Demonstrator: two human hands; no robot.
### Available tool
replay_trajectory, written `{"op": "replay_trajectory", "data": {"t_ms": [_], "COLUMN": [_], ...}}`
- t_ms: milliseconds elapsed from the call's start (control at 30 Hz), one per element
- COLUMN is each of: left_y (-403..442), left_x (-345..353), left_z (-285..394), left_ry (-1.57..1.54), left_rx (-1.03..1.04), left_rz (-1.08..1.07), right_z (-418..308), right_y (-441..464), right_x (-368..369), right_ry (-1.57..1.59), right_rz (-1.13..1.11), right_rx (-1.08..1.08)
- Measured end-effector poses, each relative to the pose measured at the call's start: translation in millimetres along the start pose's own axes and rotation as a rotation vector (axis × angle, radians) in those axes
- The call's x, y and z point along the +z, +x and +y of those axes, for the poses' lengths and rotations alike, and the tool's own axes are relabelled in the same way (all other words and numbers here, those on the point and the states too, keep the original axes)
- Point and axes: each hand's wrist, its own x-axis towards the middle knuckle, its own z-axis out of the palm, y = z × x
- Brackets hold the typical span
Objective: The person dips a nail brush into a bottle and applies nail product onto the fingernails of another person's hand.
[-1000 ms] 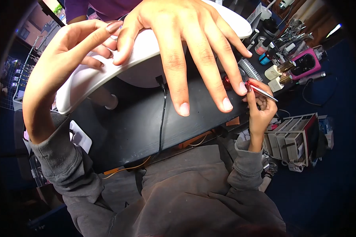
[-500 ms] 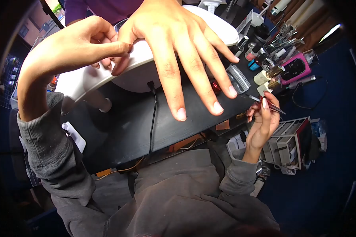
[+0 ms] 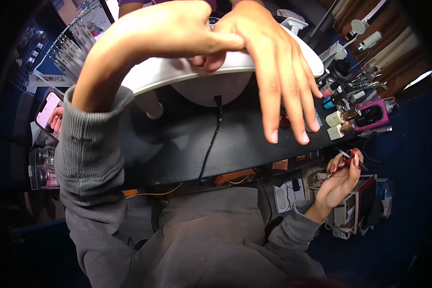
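My left hand (image 3: 177,31) reaches over a white lamp-like device (image 3: 153,74) and grips the thumb side of another person's hand (image 3: 281,72). That hand lies palm down, its fingers pointing toward me over the black table (image 3: 177,144). To the right, my right hand (image 3: 341,180) is raised off the table's front edge, its fingers pinched on a thin brush (image 3: 362,166) with a red part. The brush is apart from the person's fingers. A red round item (image 3: 284,121) is partly hidden behind those fingers.
Two pale bottles (image 3: 335,118), a blue-labelled bottle (image 3: 329,102) and a pink device (image 3: 371,115) stand at the right. A black cable (image 3: 210,149) crosses the table. A phone (image 3: 49,113) and clear jars (image 3: 44,168) are at the left. A drawer unit (image 3: 345,211) stands lower right.
The person's hand has turned, its fingers now closer together, and my left hand has shifted over its thumb side. My right hand with the brush has moved lower, away from the fingers. The view has shifted.
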Motion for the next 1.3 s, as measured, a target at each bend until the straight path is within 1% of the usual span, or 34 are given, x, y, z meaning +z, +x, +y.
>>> {"op": "replay_trajectory", "data": {"t_ms": [33,67,133,167,233,267,300,333,367,400,467,500,533,567,600,633,667,700,733,800,833,900,933,967,1000,1067,1133,1233,1300], "left_y": [2.5,9.6,19.0,17.9,13.2,17.6,14.1,8.0,4.4,3.5,2.7,1.1,-4.1,-6.6,-7.9,-8.6,-9.2,-9.3,-8.7,-7.7,-9.7,-14.5,-13.4,-13.0,-12.0,-10.8,-10.2,-9.8,-10.6], "left_x": [-4.3,-4.9,-5.2,-2.9,0.9,-3.5,-1.5,2.9,6.3,8.1,8.6,6.7,15.5,17.7,19.0,19.4,19.6,19.8,20.2,20.7,20.9,23.2,24.2,25.0,25.6,26.8,27.3,28.4,28.6], "left_z": [-21.8,-27.5,-34.6,-41.2,-54.7,-56.8,-58.0,-58.8,-60.4,-63.1,-68.5,-60.6,-55.9,-53.1,-51.9,-51.9,-52.2,-52.7,-53.7,-55.7,-54.5,-49.3,-49.4,-49.4,-49.1,-48.3,-47.3,-47.1,-46.6], "left_ry": [-0.181,-0.183,-0.366,-0.37,-0.709,-0.604,-0.609,-0.879,-1.147,-1.156,-1.143,-1.091,-1.198,-1.232,-1.266,-1.274,-1.169,-1.063,-1.075,-1.171,-1.178,-1.11,-1.085,-1.077,-1.072,-1.065,-1.06,-1.048,-1.04], "left_rx": [0.153,0.154,-0.093,-0.091,-0.001,0.016,0.021,-0.083,-0.19,-0.183,0.051,-0.047,-0.057,-0.041,-0.025,-0.017,-0.082,-0.145,-0.136,0.081,0.089,-0.082,-0.066,-0.038,-0.015,0.016,0.04,0.06,0.072], "left_rz": [-0.085,-0.08,-0.271,-0.267,-0.371,-0.491,-0.489,-0.431,-0.366,-0.363,-0.423,-0.378,-0.245,-0.241,-0.239,-0.239,-0.185,-0.132,-0.136,-0.27,-0.27,0.014,0.04,0.037,0.036,0.035,0.038,0.04,0.039], "right_z": [-3.8,-8.3,-22.3,-28.4,-38.6,-42.5,-46.4,-50.0,-53.3,-56.9,-62.4,-64.3,-66.5,-69.3,-69.9,-70.6,-71.3,-71.6,-72.7,-68.6,-68.3,-65.4,-63.9,-62.5,-60.2,-56.5,-53.1,-40.5,-33.6], "right_y": [0.1,-0.2,-1.0,-1.7,-1.4,-1.0,-1.0,-0.5,0.6,1.1,1.4,1.3,1.0,1.5,2.0,2.9,5.0,8.6,9.9,6.6,10.9,13.2,12.9,11.0,9.6,6.3,0.5,-6.4,-11.3], "right_x": [0.1,1.0,8.0,13.7,22.7,25.6,28.6,33.6,40.8,48.9,66.2,73.6,81.5,90.3,97.4,106.7,115.8,123.1,129.4,143.4,145.1,146.7,146.9,146.7,146.0,143.4,140.0,138.9,140.5], "right_ry": [0.048,0.095,0.123,0.108,0.089,0.141,0.19,0.182,0.202,0.221,0.141,0.109,0.075,-0.017,-0.121,-0.217,-0.316,-0.347,-0.365,-0.267,-0.275,-0.288,-0.294,-0.3,-0.31,-0.321,-0.323,-0.354,-0.305], "right_rz": [-0.031,-0.06,-0.128,-0.123,-0.119,-0.196,-0.272,-0.274,-0.34,-0.409,-0.431,-0.501,-0.571,-0.65,-0.61,-0.658,-0.703,-0.752,-0.781,-0.731,-0.762,-0.767,-0.775,-0.742,-0.734,-0.609,-0.587,-0.481,-0.466], "right_rx": [-0.02,-0.041,-0.074,-0.097,-0.124,-0.127,-0.129,-0.133,-0.122,-0.11,-0.11,-0.086,-0.062,-0.043,-0.055,-0.102,-0.147,-0.136,-0.066,0.023,0.074,0.086,0.1,0.053,0.055,0.026,0.005,-0.146,-0.156]}}
